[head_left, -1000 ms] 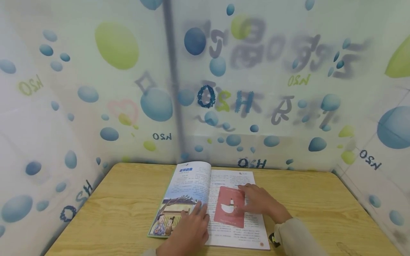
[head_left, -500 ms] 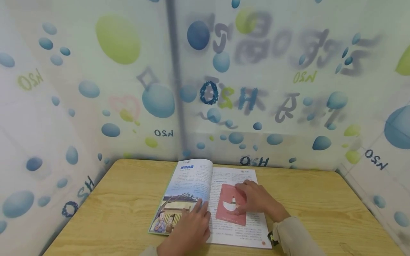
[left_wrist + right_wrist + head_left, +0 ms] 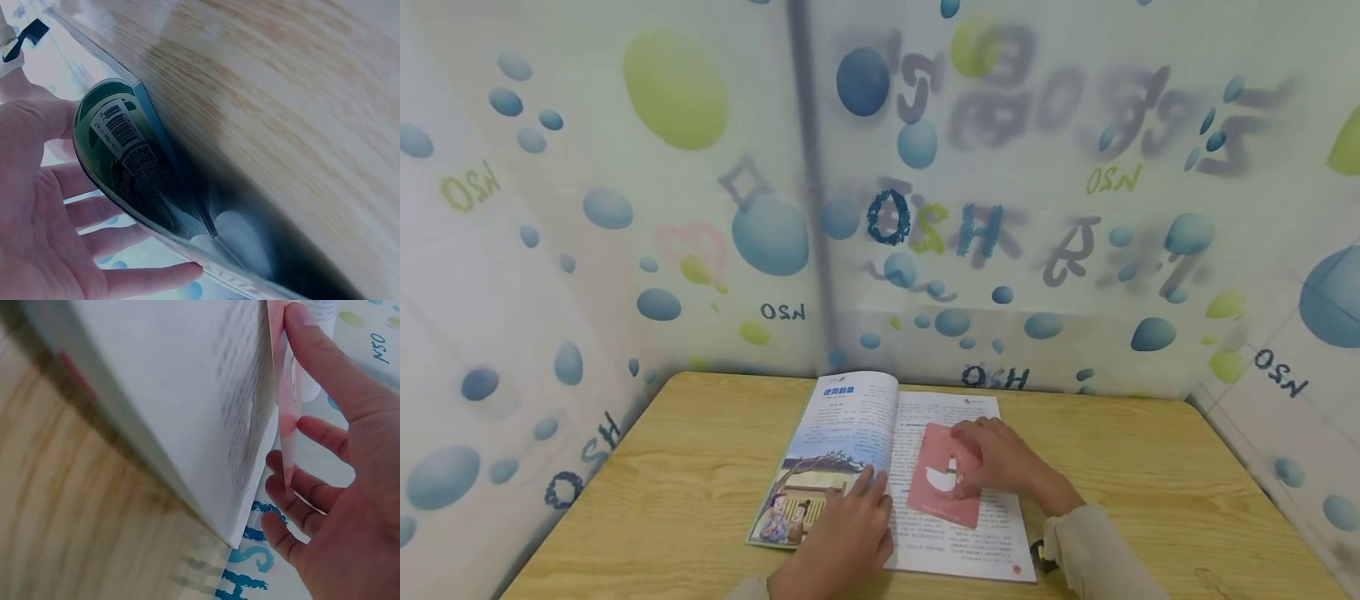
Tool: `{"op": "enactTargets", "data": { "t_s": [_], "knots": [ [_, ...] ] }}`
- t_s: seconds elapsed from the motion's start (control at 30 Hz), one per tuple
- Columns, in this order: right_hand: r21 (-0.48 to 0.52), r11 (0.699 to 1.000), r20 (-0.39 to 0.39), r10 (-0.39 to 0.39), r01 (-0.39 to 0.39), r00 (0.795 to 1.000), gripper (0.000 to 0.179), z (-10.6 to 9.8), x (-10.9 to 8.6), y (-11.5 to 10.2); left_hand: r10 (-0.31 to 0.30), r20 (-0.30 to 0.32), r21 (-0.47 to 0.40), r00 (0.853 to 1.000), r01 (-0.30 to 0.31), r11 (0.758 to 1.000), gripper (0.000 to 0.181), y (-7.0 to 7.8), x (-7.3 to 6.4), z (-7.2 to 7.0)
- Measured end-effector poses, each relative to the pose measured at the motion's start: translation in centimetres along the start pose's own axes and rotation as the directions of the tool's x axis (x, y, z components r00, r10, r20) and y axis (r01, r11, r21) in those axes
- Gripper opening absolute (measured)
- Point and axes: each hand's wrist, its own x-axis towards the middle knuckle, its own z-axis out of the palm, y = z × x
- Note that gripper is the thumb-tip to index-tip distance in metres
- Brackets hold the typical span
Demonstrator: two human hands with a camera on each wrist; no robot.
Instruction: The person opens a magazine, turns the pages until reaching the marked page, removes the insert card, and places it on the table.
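Observation:
An open magazine (image 3: 985, 550) lies on the wooden table, with a courtyard picture on its left page. A pink card (image 3: 928, 496) with a white bird-like figure is tilted over the right page, and my right hand (image 3: 1009, 458) pinches it by its far right edge. In the right wrist view, the thumb of that hand (image 3: 359, 450) is on one face of the card (image 3: 288, 394), with fingertips at its other side. My left hand (image 3: 850, 525) rests near the spine with its fingers extended. The left wrist view shows the magazine's curved cover (image 3: 125, 144) with a barcode.
The table (image 3: 647, 483) extends to both sides of the magazine. Behind and beside it stand pale curtains (image 3: 715, 250) printed with blue and green drops. A small dark object (image 3: 1043, 556) shows by my right sleeve.
My right hand has moved from touching the card's right side to pinching it. The card has tilted, its right side lifting off the page. The left hand stays on the magazine.

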Motion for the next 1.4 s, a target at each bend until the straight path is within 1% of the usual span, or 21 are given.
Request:
{"op": "enactTargets", "data": {
  "t_s": [0.1, 0.2, 0.33, 0.5, 0.57, 0.7, 0.77, 0.87, 0.93, 1.03, 1.2, 1.23, 1.33, 1.4],
  "knots": [
    [0.043, 0.999, -0.005, -0.011, 0.011, 1.0, 0.076, -0.1, 0.0, 0.2, -0.003, 0.008, -0.014, 1.0, 0.003, 1.0, 0.037, 0.0, 0.0, -0.1],
    [0.128, 0.991, -0.009, -0.032, 0.033, 0.999, 0.072, -0.5, 0.0, 0.4, -0.001, 0.003, -0.018, 1.0, 0.001, 1.0, 0.036, -0.1, 0.0, -0.1],
    [0.241, 0.967, 0.004, -0.083, 0.079, 0.997, 0.069, -1.1, -0.3, 0.5, 0.002, -0.006, -0.016, 1.0, -0.002, 1.0, 0.035, -0.1, -0.1, -0.1],
    [0.326, 0.939, 0.013, -0.116, 0.105, 0.993, 0.064, -1.7, -0.7, 0.8, 0.012, -0.017, -0.001, 1.0, -0.012, 1.0, 0.034, -0.1, -0.2, -0.2],
    [0.351, 0.93, 0.012, -0.125, 0.113, 0.992, 0.06, -1.8, -0.8, 0.9, 0.02, -0.03, 0.006, 0.999, -0.02, 1.0, 0.033, -0.2, -0.2, -0.1],
    [0.388, 0.911, 0.007, -0.158, 0.143, 0.987, 0.052, -2.2, -1.0, 1.0, 0.029, -0.034, 0.001, 0.999, -0.029, 1.0, 0.032, -0.2, -0.3, 0.0],
    [0.392, 0.905, 0.001, -0.179, 0.165, 0.984, 0.05, -2.4, -1.1, 1.1, 0.032, -0.028, -0.005, 0.999, -0.032, 0.999, 0.032, -0.3, -0.2, 0.0],
    [0.401, 0.899, -0.013, -0.189, 0.178, 0.982, 0.048, -2.9, -1.3, 1.3, 0.036, -0.035, -0.007, 0.999, -0.036, 0.999, 0.032, -0.3, -0.3, 0.0],
    [0.409, 0.896, -0.018, -0.183, 0.174, 0.983, 0.047, -3.2, -1.5, 1.4, 0.038, -0.041, -0.003, 0.998, -0.038, 0.999, 0.031, -0.4, -0.3, 0.0],
    [0.438, 0.887, -0.033, -0.149, 0.148, 0.988, 0.046, -3.9, -1.9, 1.7, 0.04, -0.043, -0.004, 0.998, -0.04, 0.999, 0.031, -0.4, -0.4, 0.0],
    [0.498, 0.861, -0.053, -0.09, 0.105, 0.995, 0.044, -5.0, -2.8, 2.7, 0.049, -0.038, -0.019, 0.998, -0.05, 0.999, 0.031, -0.4, -0.4, -0.2],
    [0.503, 0.859, -0.057, -0.077, 0.095, 0.995, 0.044, -5.2, -3.0, 2.9, 0.05, -0.038, -0.022, 0.998, -0.051, 0.998, 0.031, -0.4, -0.5, -0.2],
    [0.507, 0.856, -0.069, -0.069, 0.095, 0.995, 0.042, -5.9, -3.5, 3.6, 0.051, -0.042, -0.029, 0.998, -0.052, 0.998, 0.031, -0.5, -0.5, -0.2],
    [0.504, 0.859, -0.079, -0.056, 0.088, 0.995, 0.042, -6.3, -4.0, 4.2, 0.05, -0.05, -0.024, 0.997, -0.051, 0.998, 0.031, -0.5, -0.6, -0.2]
  ]
}}
